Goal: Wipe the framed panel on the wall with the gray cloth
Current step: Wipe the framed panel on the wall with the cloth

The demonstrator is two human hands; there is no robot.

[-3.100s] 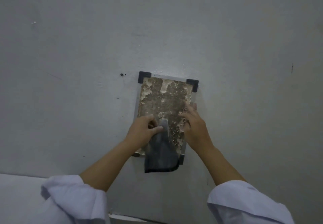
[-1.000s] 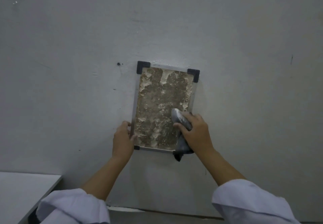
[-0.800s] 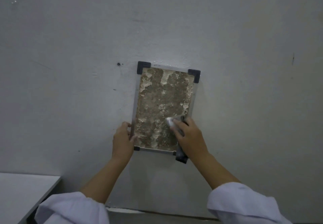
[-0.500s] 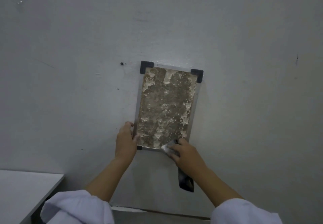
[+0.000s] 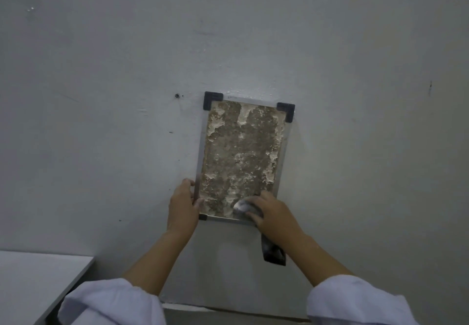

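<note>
The right hand (image 5: 272, 213) grips the gray cloth (image 5: 242, 206) on the framed panel (image 5: 241, 157); the left hand (image 5: 181, 206) grips its left edge.

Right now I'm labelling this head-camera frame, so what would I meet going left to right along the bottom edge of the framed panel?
White tabletop → left hand gripping the silver frame's left edge → mottled brown framed panel → crumpled gray cloth → right hand pressing it.
</note>
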